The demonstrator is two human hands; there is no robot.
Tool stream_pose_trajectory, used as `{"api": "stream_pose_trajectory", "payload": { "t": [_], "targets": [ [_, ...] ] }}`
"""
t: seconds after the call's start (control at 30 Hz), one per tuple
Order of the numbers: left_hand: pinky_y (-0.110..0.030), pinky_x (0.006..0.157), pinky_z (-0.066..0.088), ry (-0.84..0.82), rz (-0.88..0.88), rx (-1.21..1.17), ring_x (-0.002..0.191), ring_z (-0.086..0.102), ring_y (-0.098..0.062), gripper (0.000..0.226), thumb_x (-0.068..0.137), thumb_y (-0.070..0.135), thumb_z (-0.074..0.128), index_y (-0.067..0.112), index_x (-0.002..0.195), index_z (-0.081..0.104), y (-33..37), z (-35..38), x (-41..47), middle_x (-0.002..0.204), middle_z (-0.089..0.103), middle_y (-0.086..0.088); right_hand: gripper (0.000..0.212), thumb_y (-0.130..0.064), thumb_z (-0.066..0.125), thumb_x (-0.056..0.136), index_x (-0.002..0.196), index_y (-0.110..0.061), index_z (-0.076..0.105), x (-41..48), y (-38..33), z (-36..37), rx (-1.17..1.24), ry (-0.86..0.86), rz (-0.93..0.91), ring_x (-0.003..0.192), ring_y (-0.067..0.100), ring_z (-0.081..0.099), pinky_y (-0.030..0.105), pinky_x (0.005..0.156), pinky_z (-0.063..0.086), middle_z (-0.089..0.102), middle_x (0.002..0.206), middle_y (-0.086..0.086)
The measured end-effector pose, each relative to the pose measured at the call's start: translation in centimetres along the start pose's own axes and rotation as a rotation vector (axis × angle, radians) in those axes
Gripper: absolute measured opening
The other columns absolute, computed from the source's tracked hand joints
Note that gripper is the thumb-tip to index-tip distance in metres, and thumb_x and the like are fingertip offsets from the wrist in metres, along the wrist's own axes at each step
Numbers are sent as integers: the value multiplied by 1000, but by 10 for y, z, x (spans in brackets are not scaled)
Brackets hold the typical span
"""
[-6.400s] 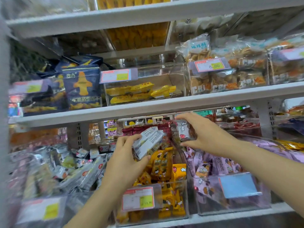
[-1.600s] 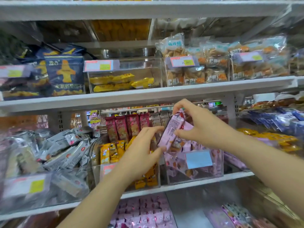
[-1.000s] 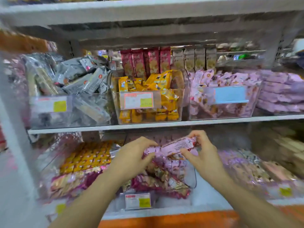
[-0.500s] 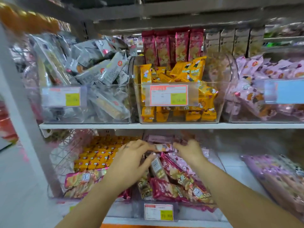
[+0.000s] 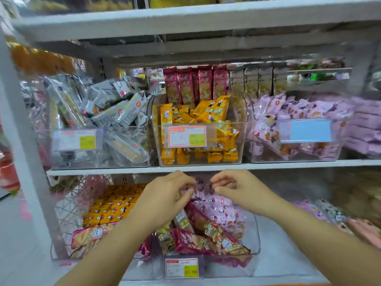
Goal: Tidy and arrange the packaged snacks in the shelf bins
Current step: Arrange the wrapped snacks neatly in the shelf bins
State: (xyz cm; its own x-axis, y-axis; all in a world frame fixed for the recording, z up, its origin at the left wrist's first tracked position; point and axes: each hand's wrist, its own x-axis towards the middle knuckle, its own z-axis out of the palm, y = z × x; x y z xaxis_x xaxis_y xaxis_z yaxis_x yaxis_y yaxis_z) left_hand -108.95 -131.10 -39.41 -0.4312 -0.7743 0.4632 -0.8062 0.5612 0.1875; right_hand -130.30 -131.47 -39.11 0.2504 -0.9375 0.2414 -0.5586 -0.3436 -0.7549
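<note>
Two hands: my left hand and right hand, fingers curled over pink packets at twelve o'clock in the bin. Whether either grips one, I cannot tell.

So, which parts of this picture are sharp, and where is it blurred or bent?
Head view: the middle is fairly sharp, the yellow packets and the orange price label show clearly. Head view: the right edge smears, the pink packs there blur. Head view: the left upright leans, probably from the wide lens.
</note>
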Motion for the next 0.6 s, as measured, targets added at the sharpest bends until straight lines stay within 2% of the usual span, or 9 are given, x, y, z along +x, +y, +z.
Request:
{"api": "stream_pose_trajectory", "payload": {
  "t": [0.07,0.13,0.27,0.37,0.47,0.6],
  "targets": [
    [-21,81,46,27,42,-48,96,56,1,25,96,35,49,35,120,58,21,-10,7,112,57,20,17,-19,64,88,92,-36,63,-10,-13,-18,-17,13,-49,87,7,65,24,83,53,68,94,-8],
    [-27,83,49,71,98,-91,99,55,-1,25,96,33,51,32,119,60,43,-21,17,109,59,18,14,-20,64,88,95,-32,65,-21,-26,-36,-32,48,-90,87,7,65,25,83,53,69,94,-8],
    [-35,81,50,158,193,-133,95,56,-4,19,95,28,54,30,111,64,80,-36,40,98,59,19,17,-19,66,87,89,-36,64,-40,-43,-73,-87,124,-144,87,14,66,27,81,53,70,91,-7],
    [-35,78,49,212,260,-126,92,57,-9,20,93,30,51,27,108,65,100,-44,60,97,63,11,19,-14,66,87,86,-32,65,-50,-48,-105,-128,213,-166,80,10,66,24,78,52,70,85,-7],
    [-30,81,46,237,289,-158,93,57,-11,20,93,24,54,21,108,66,113,-47,82,99,64,6,18,-11,66,87,86,-29,65,-55,-47,-144,-210,325,-168,72,8,63,16,69,50,67,81,-12],
    [-16,77,38,256,317,-177,84,49,0,18,94,21,55,20,109,66,133,-50,115,92,55,15,18,-7,66,85,88,-25,65,-54,-35,-197,-351,498,-147,78,11,62,23,76,48,66,83,-10]
  ]
}}
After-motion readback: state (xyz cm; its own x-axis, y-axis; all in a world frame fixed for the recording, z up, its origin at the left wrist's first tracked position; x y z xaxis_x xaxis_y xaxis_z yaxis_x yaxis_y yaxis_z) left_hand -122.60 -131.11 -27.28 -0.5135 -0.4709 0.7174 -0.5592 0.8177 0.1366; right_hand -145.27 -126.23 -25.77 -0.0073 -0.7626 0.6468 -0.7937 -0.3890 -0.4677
